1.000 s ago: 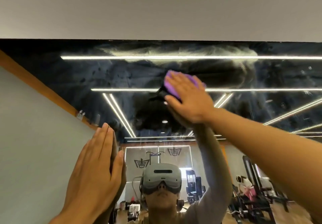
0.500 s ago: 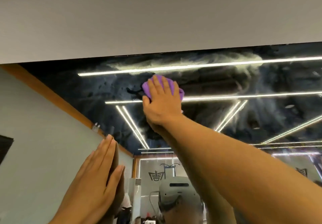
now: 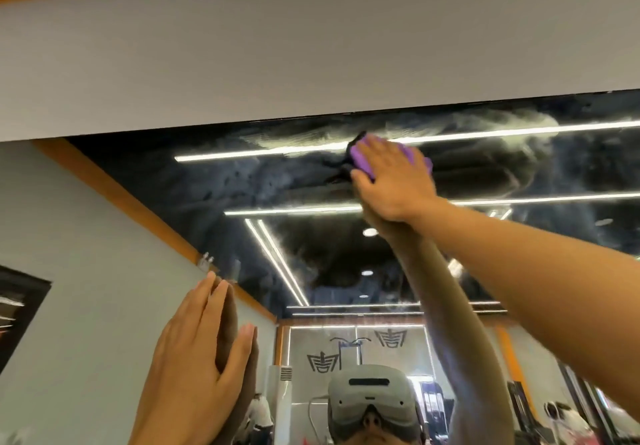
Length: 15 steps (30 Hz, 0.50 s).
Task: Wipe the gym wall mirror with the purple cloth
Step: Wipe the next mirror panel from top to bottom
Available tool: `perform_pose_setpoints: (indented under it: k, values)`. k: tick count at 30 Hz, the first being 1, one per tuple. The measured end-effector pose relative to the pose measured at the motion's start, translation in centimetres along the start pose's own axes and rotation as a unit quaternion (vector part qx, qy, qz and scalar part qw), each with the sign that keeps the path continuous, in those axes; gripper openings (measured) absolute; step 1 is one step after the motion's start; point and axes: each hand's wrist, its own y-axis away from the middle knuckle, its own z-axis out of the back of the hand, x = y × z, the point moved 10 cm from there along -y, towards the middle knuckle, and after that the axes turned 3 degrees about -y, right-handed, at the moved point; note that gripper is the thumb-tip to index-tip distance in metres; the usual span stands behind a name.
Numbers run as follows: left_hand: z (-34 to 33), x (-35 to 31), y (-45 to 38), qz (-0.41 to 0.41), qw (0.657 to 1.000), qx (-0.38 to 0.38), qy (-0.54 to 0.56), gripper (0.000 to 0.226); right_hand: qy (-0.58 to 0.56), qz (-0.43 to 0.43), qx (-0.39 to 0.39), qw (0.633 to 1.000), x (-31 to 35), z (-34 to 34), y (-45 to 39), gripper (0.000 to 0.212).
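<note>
The wall mirror (image 3: 242,195) fills the lower part of the head view and shows hazy wipe streaks near its top edge. My right hand (image 3: 394,181) reaches up with flat fingers and presses the purple cloth (image 3: 360,159) against the glass just below that top edge. Most of the cloth is hidden under my palm. My left hand (image 3: 197,358) lies flat on the mirror at the lower left, fingers straight, holding nothing.
A plain grey wall band (image 3: 311,46) runs above the mirror. The glass reflects ceiling light strips, gym machines and a person wearing a headset (image 3: 372,399). A small mirror clip (image 3: 206,259) sits above my left hand.
My right hand slid the cloth left, then up and to the right, close to the mirror's top edge. The view tilted upward. The left hand stayed flat on the glass.
</note>
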Motion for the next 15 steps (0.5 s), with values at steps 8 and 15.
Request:
perform_pose_setpoints:
  k: [8, 15]
  values:
    - [1.4, 3.7, -0.3, -0.035, 0.999, -0.006, 0.016, 0.079, 0.005, -0.196, -0.057, 0.979, -2.4, 0.7, -1.2, 0.061]
    - [2.2, 6.9, -0.3, 0.01, 1.0, -0.005, -0.009, 0.101, -0.022, 0.094, 0.004, 0.995, 22.2, -6.8, 0.1, 0.059]
